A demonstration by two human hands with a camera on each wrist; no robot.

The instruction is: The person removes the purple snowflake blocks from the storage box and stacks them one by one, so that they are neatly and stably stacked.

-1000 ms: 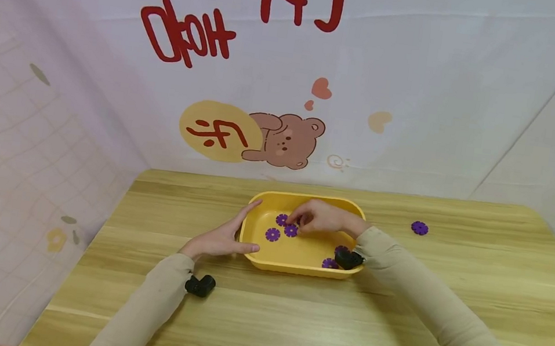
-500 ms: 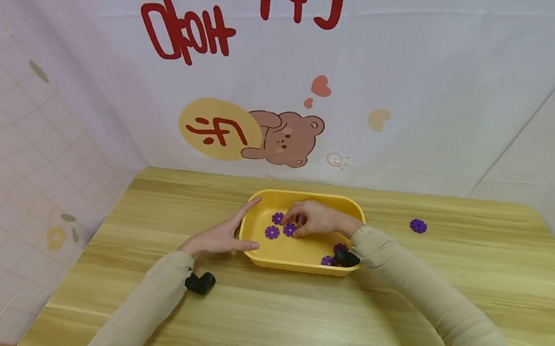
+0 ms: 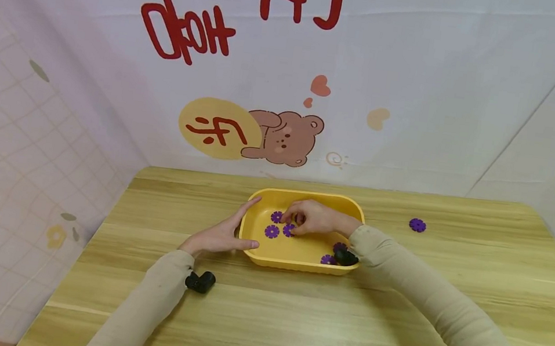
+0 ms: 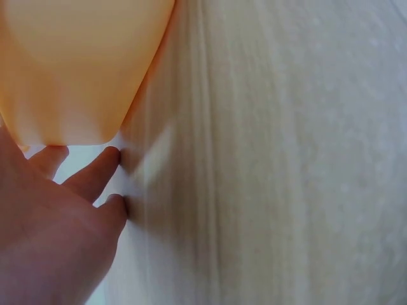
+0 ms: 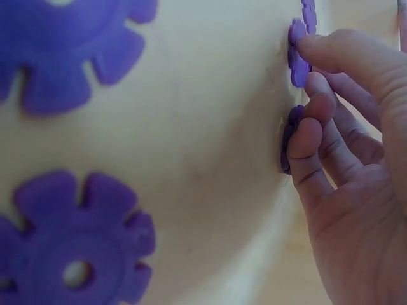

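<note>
A yellow tray (image 3: 292, 264) stands on the wooden table with several purple, notched snowflake discs in it. My left hand (image 3: 219, 236) is spread straight across the tray's left end, thumb over the front rim and index finger at the back-left rim. My right hand (image 3: 315, 217) reaches inside, fingers low by the floor. In the right wrist view its thumb touches one upright-looking disc (image 5: 297, 56), while the lower fingers are bent against a darker disc (image 5: 289, 141). To their left lie a disc (image 3: 272, 231) and another disc (image 3: 277, 217).
One purple disc (image 3: 417, 225) lies on the table (image 3: 268, 324) right of the tray. Near the tray's front-right corner is a further disc (image 3: 328, 259), partly behind the black wrist camera (image 3: 346, 257). A printed white cloth (image 3: 425, 87) hangs behind the table.
My right hand has shifted slightly left inside the tray, its fingers staying by the discs. My left hand stays at the tray's left end.
</note>
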